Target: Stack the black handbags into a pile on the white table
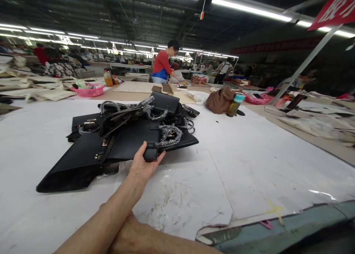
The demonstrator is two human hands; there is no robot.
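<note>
— On the big white table point(277, 165), what takes up the most room?
— A heap of black bags point(91, 154). It sits on the left half, well in from the near edge. The bags are flat and lie on top of each other, tipped different ways. The table top is smooth, with grey scuffs and a ripped bit by the near edge.
— Which one is being held?
— The top bag point(133, 141), at the near side of the heap. It is black, flat and stiff, with straight edges. Its skin looks smooth and a bit dull, like leather.
— Who holds it?
— The left hand point(142, 167). Its bare arm comes up from the bottom left. The right hand is out of the picture.
— What are the fingers doing?
— They are closed on a small black flap point(151, 155) at the bag's near edge. The thumb point(142, 149) lies on top. The fingers point(161, 157) curl round from below, so only a tip peeks out on the right.
— What are the loopy things?
— Handles point(169, 134). They are round loops wrapped in bumpy plastic that looks grey.
— And the shiny bits?
— Little gold metal clasps point(104, 143) on the bag fronts.
</note>
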